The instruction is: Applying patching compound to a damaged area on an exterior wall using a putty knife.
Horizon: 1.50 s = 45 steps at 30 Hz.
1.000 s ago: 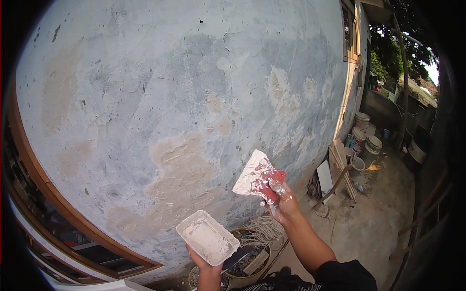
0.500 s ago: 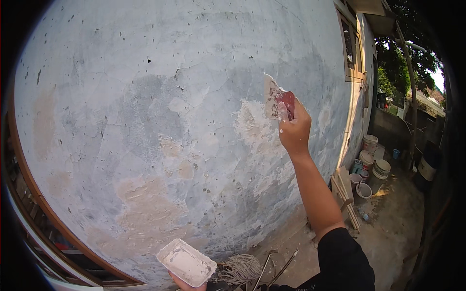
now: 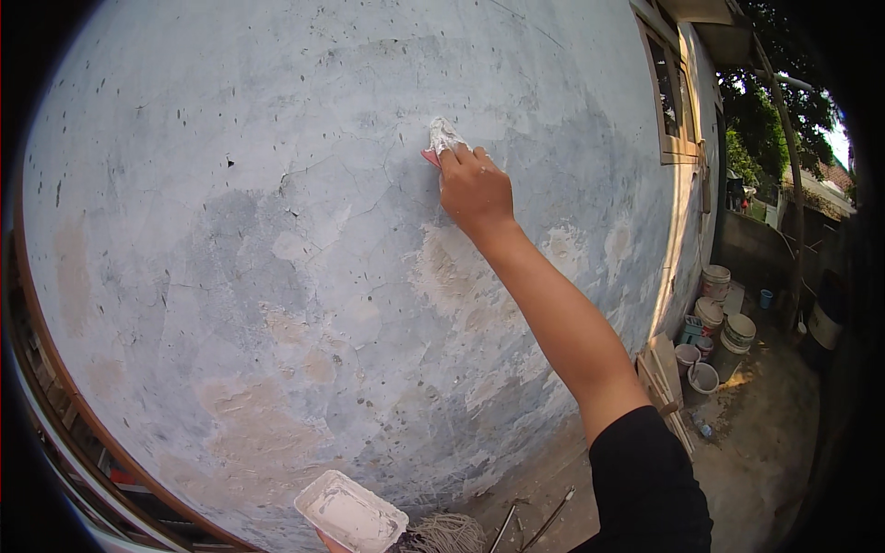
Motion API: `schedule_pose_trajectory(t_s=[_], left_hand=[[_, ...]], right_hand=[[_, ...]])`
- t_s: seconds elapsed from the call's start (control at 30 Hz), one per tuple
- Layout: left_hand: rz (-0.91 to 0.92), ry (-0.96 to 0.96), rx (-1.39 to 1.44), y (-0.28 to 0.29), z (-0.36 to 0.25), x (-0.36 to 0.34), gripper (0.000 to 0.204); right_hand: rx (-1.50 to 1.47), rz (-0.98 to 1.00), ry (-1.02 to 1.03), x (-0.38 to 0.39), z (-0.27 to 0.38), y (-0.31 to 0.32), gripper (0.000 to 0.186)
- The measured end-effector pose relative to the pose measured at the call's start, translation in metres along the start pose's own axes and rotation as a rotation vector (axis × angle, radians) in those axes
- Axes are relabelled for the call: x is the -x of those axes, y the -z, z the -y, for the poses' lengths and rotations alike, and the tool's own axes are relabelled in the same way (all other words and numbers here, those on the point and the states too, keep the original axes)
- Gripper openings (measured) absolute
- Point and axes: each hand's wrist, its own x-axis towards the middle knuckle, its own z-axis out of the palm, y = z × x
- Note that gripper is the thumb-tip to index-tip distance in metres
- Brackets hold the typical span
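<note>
The right hand's fingers (image 3: pixel 449 161) are bent round a flat putty scraper with a red grip, its blade (image 3: pixel 445 135) smeared in white paste. The right hand (image 3: pixel 479 192) is up at the pale blue-grey, cracked plaster wall (image 3: pixel 369 74); whether the blade touches it I cannot tell. The scraper looks light, stiff along its grip and slick where coated, so the drier red part should be the surer hold.

Below, at the lower edge, the left hand (image 3: pixel 329 542) supports a shallow, whitish rectangular tray (image 3: pixel 393 531) from beneath, most of its fingers hidden. The tray holds off-white paste (image 3: pixel 346 510); likely light but unevenly weighted, it is best cradled level under its base.

Beyond lie rough beige patches (image 3: pixel 263 433) on the wall, a grey string mop head (image 3: pixel 447 535) beside the tray, and paint-stained plastic buckets (image 3: pixel 737 332) farther right.
</note>
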Motion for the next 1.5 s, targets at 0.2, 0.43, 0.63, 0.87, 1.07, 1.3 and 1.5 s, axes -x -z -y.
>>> schedule_pose_trajectory(t_s=[0.2, 0.43, 0.63, 0.87, 1.07, 1.3, 1.5], left_hand=[[0.273, -0.184, -0.226, 0.076, -0.022, -0.04, 0.046], [-0.151, 0.015, 0.256, -0.03, -0.038, -0.003, 0.051], [-0.267, 0.003, 0.183, -0.054, -0.048, 0.015, 0.054], [-0.001, 0.007, 0.15, 0.022, -0.043, -0.019, 0.052], [0.132, -0.118, -0.144, 0.083, -0.043, -0.05, 0.051], [-0.112, 0.001, 0.152, -0.011, -0.047, -0.005, 0.051], [-0.1, -0.048, 0.096, -0.008, -0.054, -0.005, 0.05]], right_hand=[[-0.064, 0.042, 0.079, -0.017, 0.012, 0.011, 0.018], [-0.076, 0.208, 0.161, 0.011, -0.02, 0.028, 0.017], [-0.073, 0.126, 0.074, -0.012, -0.048, 0.064, 0.018], [-0.059, 0.109, 0.04, -0.008, -0.001, 0.017, 0.017], [-0.128, 0.196, 0.092, -0.009, -0.018, 0.036, 0.01], [-1.078, 0.142, -0.374, -0.038, -0.052, 0.039, 0.014], [-1.174, 0.266, -0.981, -0.027, -0.037, 0.007, 0.01]])
